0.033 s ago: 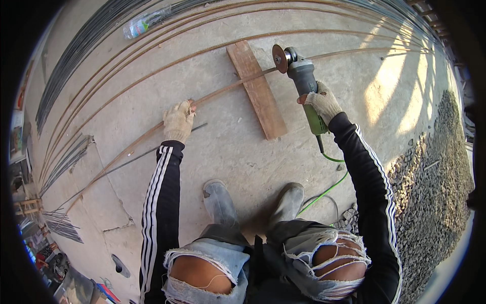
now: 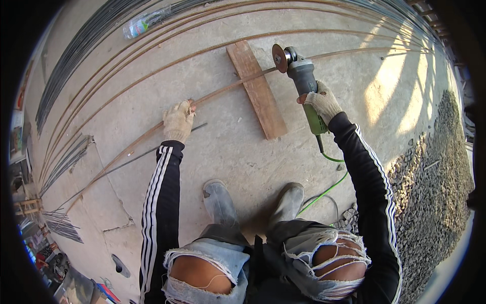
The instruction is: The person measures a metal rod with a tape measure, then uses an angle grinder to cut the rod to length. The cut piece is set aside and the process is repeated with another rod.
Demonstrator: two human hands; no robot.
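My left hand [image 2: 178, 121], in a knitted work glove, is closed round a long rusty steel bar [image 2: 223, 90]. The bar rests across a wooden plank [image 2: 257, 91] lying on the floor. In my right hand [image 2: 322, 103], also gloved, is an angle grinder [image 2: 305, 76], its fingers wrapped round the dark and green body. The brown cutting disc [image 2: 279, 58] stands at the bar, just right of the plank; whether it touches the bar I cannot tell. A green cord [image 2: 331, 160] runs from the tool's rear end toward my boots.
More long bars [image 2: 202, 52] curve across the floor beyond the plank. Bundled dark rods [image 2: 76, 63] lie at the far left, near a plastic bottle [image 2: 147, 23]. A gravel heap [image 2: 430, 197] spreads on the right. A thin dark rod [image 2: 152, 150] lies below my left hand.
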